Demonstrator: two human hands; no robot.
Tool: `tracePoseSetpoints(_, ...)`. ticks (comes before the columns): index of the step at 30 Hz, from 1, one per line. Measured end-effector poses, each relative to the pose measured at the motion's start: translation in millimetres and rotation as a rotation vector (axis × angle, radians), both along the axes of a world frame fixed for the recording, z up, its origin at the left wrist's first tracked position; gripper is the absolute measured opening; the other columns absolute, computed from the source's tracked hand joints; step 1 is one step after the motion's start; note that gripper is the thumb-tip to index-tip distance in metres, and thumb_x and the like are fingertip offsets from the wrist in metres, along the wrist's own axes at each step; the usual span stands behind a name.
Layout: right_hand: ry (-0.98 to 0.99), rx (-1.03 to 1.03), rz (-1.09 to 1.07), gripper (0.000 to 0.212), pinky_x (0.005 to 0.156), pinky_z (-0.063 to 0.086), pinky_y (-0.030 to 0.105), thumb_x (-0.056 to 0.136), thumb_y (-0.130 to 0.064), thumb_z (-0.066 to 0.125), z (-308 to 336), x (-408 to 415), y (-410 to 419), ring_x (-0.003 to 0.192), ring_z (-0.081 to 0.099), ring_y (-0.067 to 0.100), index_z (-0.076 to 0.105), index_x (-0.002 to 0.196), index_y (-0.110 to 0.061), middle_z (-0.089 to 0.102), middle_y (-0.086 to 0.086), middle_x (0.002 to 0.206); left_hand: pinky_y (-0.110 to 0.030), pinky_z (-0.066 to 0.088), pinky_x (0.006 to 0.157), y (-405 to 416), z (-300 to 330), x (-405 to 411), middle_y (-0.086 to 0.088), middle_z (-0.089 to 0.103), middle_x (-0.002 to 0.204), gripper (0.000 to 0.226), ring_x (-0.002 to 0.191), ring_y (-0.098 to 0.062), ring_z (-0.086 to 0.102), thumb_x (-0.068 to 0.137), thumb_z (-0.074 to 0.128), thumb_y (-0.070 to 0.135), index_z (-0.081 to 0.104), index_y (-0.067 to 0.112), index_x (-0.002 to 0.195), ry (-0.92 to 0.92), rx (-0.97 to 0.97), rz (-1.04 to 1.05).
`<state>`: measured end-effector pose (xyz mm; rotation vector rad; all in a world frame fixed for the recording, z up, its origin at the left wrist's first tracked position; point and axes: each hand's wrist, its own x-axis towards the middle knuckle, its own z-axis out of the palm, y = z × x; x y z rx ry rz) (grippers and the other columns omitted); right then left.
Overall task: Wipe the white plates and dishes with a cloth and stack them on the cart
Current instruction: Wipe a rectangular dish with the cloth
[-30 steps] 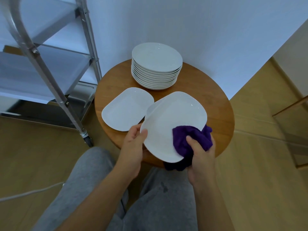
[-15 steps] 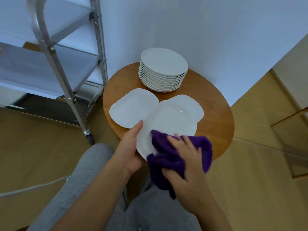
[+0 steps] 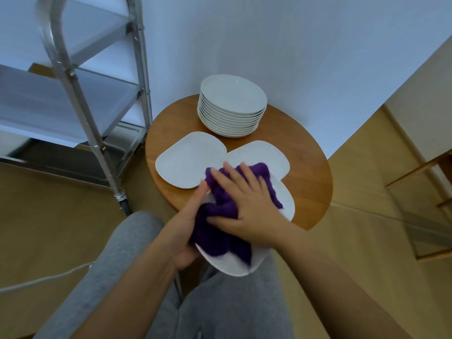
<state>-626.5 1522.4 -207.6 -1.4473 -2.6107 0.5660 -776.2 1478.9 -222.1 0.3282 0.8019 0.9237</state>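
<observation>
Pressing a purple cloth flat against a white plate, a seated person's right hand lies spread, fingers straight and fanned across the fabric. The left hand supplies the grip on the plate, its fingers curled under the near-left rim and its thumb lying along the edge beside the cloth. The plate is tilted, held just over the near edge of a round wooden tabletop and above the person's grey-trousered lap. Much of its face is covered by the bunched cloth, which trails over the lower rim.

Two more white plates lie flat on the tabletop: a left plate near the edge and a right plate partly hidden behind the cloth and the held plate, the two almost touching. Behind them, near the wall, stands a stack of white dishes, neatly piled.

To the left of the tabletop stands a metal cart with pale shelves, one castor resting on the wooden floor
</observation>
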Motion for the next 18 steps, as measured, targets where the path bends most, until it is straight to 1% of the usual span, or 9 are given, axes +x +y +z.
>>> tracePoseSetpoints(2, -0.034, 0.006, -0.085, 0.086, 0.113, -0.006, 0.051, 0.073, -0.076, 0.043, 5.6, 9.5, 16.1, 0.142, -0.015, 0.009, -0.005, 0.141, -0.055, -0.006, -0.017, 0.157, -0.034, 0.057, 0.064, -3.2, -1.4, 3.0, -0.008, 0.072, 0.103, 0.041, 0.093, -0.026, 0.069, 0.076, 0.057, 0.044, 0.061, 0.025, 0.112, -0.044, 0.075, 0.006)
tracePoseSetpoints(4, -0.085, 0.031, -0.164, 0.093, 0.113, 0.003, 0.052, 0.066, -0.083, 0.04, 9.8, 19.1, 28.2, 0.144, -0.007, 0.014, -0.003, 0.143, -0.051, -0.002, -0.014, 0.157, -0.033, 0.057, 0.066, -5.7, -1.2, 6.1, -0.011, 0.07, 0.107, 0.03, 0.093, -0.026, 0.069, 0.082, 0.054, 0.031, 0.067, 0.023, 0.108, -0.103, 0.126, 0.021)
tracePoseSetpoints(6, -0.119, 0.059, -0.269, 0.097, 0.111, 0.015, 0.053, 0.063, -0.085, 0.043, 12.3, 28.6, 36.9, 0.143, 0.004, 0.02, 0.0, 0.143, -0.05, 0.006, -0.011, 0.157, -0.033, 0.057, 0.065, -7.9, -1.2, 8.0, -0.013, 0.07, 0.107, 0.031, 0.094, -0.028, 0.069, 0.081, 0.053, 0.027, 0.067, 0.02, 0.108, -0.121, 0.147, 0.05)
tracePoseSetpoints(7, -0.091, 0.043, -0.34, 0.098, 0.108, 0.024, 0.051, 0.064, -0.082, 0.048, 13.8, 33.5, 40.4, 0.14, 0.014, 0.024, 0.002, 0.143, -0.048, 0.013, -0.008, 0.155, -0.033, 0.057, 0.064, -8.7, -1.4, 8.4, -0.013, 0.07, 0.106, 0.033, 0.093, -0.028, 0.069, 0.08, 0.053, 0.027, 0.065, 0.02, 0.11, -0.115, 0.154, 0.073)
tracePoseSetpoints(9, 0.112, -0.052, -0.498, 0.099, 0.097, 0.043, 0.042, 0.065, -0.072, 0.062, 16.3, 41.9, 43.8, 0.127, 0.038, 0.023, 0.011, 0.145, -0.042, 0.03, -0.002, 0.147, -0.033, 0.057, 0.061, -8.7, -2.8, 8.9, -0.009, 0.072, 0.103, 0.031, 0.09, -0.027, 0.07, 0.081, 0.052, 0.03, 0.061, 0.023, 0.11, -0.091, 0.157, 0.136)
tracePoseSetpoints(10, 0.247, -0.096, -0.562, 0.098, 0.09, 0.047, 0.035, 0.066, -0.065, 0.068, 16.5, 44.2, 42.6, 0.121, 0.045, 0.019, 0.015, 0.144, -0.04, 0.036, -0.003, 0.142, -0.033, 0.057, 0.059, -8.6, -3.3, 9.7, -0.006, 0.073, 0.1, 0.028, 0.088, -0.025, 0.07, 0.083, 0.051, 0.03, 0.061, 0.025, 0.108, -0.081, 0.158, 0.172)
tracePoseSetpoints(12, 0.476, -0.131, -0.663, 0.094, 0.081, 0.047, 0.026, 0.066, -0.051, 0.077, 13.4, 44.8, 34.8, 0.115, 0.049, 0.016, 0.024, 0.141, -0.035, 0.044, -0.007, 0.135, -0.031, 0.056, 0.055, -9.3, -3.4, 13.1, -0.003, 0.074, 0.094, 0.022, 0.082, -0.023, 0.071, 0.09, 0.046, 0.029, 0.064, 0.026, 0.102, -0.062, 0.156, 0.238)
tracePoseSetpoints(16, 0.777, -0.113, -0.87, 0.082, 0.071, 0.044, 0.017, 0.069, -0.032, 0.08, -0.5, 36.9, 11.3, 0.104, 0.053, 0.012, 0.033, 0.136, -0.027, 0.051, -0.008, 0.123, -0.027, 0.055, 0.051, -13.8, -2.9, 22.7, 0.0, 0.075, 0.085, 0.036, 0.074, -0.02, 0.072, 0.093, 0.042, 0.025, 0.076, 0.027, 0.08, -0.064, 0.169, 0.311)
tracePoseSetpoints(18, 0.914, -0.13, -0.935, 0.079, 0.069, 0.044, 0.016, 0.072, -0.023, 0.079, -2.2, 25.8, -1.5, 0.103, 0.053, 0.011, 0.031, 0.134, -0.028, 0.05, -0.014, 0.113, -0.027, 0.054, 0.049, -13.5, -4.4, 25.4, 0.001, 0.075, 0.081, 0.029, 0.07, -0.019, 0.072, 0.094, 0.043, 0.025, 0.072, 0.025, 0.088, -0.039, 0.16, 0.366)
